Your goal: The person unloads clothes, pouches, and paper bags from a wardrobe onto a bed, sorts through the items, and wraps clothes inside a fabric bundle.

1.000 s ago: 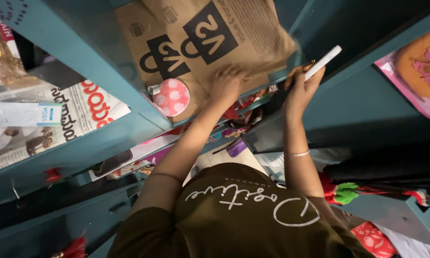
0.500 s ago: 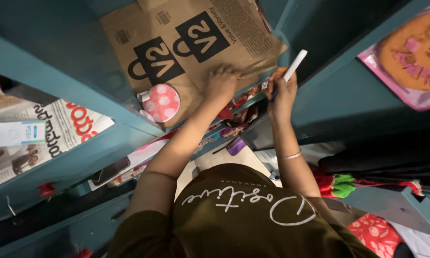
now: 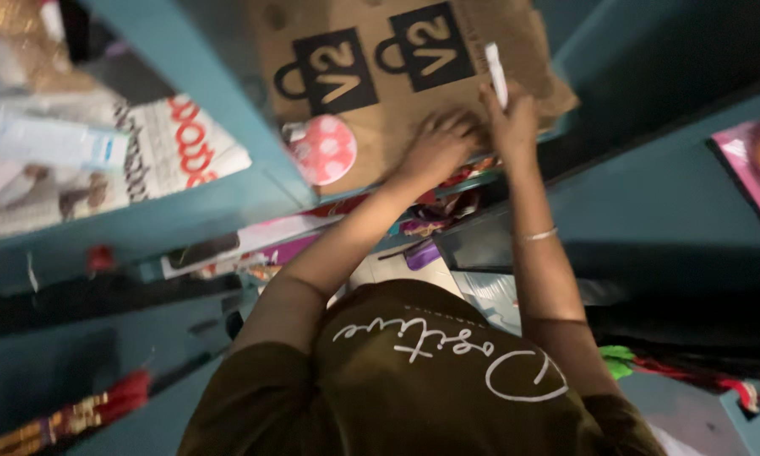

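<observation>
- Teal shelves [image 3: 228, 203] blurred; shelf contents hard to make out.
- Left hand [image 3: 437, 145] pressed flat, fingers spread, on brown paper bag [image 3: 380, 127] at 12 o'clock.
- Right hand [image 3: 508, 122] clasps white pen [image 3: 495, 74]; since earlier it has moved onto the bag.

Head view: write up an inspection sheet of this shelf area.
Surface: teal shelf, several tiers, image blurred.
Job's things: brown paper bag lying flat on the shelf; white pen.
Clutter: pink dotted round tin beside the bag; newspaper in the next bay; small colourful items on the lower tier.
Hands: left hand pressed flat on the bag; right hand gripping the pen over the bag, bangle on the wrist.
Cables: nothing seen.
Surroundings: pink package at right; red and green cloth lower right.
</observation>
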